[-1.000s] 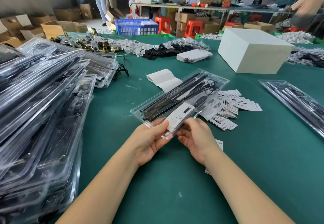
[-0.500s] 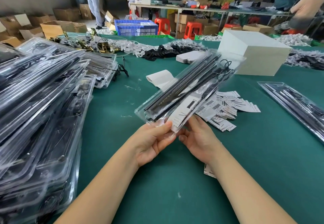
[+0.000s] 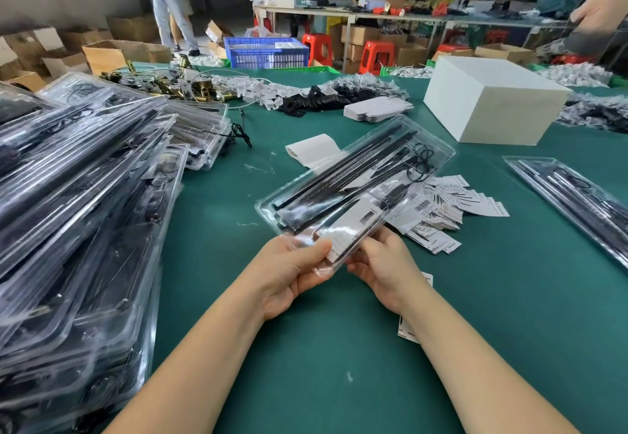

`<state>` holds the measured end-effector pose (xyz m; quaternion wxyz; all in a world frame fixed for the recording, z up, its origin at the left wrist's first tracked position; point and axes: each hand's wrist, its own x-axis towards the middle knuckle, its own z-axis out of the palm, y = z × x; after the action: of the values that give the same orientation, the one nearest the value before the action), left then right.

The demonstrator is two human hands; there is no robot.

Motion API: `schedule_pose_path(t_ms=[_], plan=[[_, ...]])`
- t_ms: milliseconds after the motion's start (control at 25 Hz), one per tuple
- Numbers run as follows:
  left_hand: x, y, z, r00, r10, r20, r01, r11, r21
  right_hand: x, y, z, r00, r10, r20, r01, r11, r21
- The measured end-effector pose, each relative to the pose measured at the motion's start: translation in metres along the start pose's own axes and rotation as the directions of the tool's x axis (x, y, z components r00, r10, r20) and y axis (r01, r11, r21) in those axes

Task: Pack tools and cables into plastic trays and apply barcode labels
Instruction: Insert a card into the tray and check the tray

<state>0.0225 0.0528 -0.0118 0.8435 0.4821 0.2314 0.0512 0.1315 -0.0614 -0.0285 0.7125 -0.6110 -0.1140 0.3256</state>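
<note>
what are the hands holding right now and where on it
Both hands hold one clear plastic tray of black tools by its near end: left hand on the near left corner, right hand under the near right edge.

A single wide-angle view from the person's head looks forward and down over the table (image 3: 339,382). Both forearms enter from the near edge, close to the lens. The view reaches across the table to the far side of the room, with straight edges bowed toward the frame's sides.
</note>
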Motion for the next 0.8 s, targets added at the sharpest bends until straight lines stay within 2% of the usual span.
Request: schedule_pose_path(t_ms=[80, 280, 440, 680, 800], plan=[[0.000, -0.001, -0.001, 1.000, -0.017, -0.012, 0.017, 0.999, -0.033, 0.000, 0.001, 0.001, 1.000, -0.009, 0.009, 0.009, 1.000, -0.015], [0.000, 0.002, -0.001, 0.997, -0.079, 0.020, 0.081, 0.987, -0.141, -0.002, -0.003, -0.008, 0.991, -0.031, 0.128, 0.018, 0.995, 0.103], [0.000, 0.003, -0.003, 0.994, -0.090, 0.067, 0.097, 0.988, -0.121, -0.003, -0.004, -0.009, 0.988, 0.006, 0.152, -0.019, 0.996, 0.088], [0.001, 0.000, -0.002, 0.990, -0.082, 0.113, 0.086, 0.996, -0.030, -0.002, -0.004, 0.003, 0.997, -0.032, -0.077, 0.037, 0.998, 0.055], [0.000, -0.001, -0.001, 0.992, -0.079, 0.103, 0.080, 0.997, -0.001, -0.003, -0.003, 0.004, 0.994, -0.056, -0.098, 0.055, 0.998, -0.012]])
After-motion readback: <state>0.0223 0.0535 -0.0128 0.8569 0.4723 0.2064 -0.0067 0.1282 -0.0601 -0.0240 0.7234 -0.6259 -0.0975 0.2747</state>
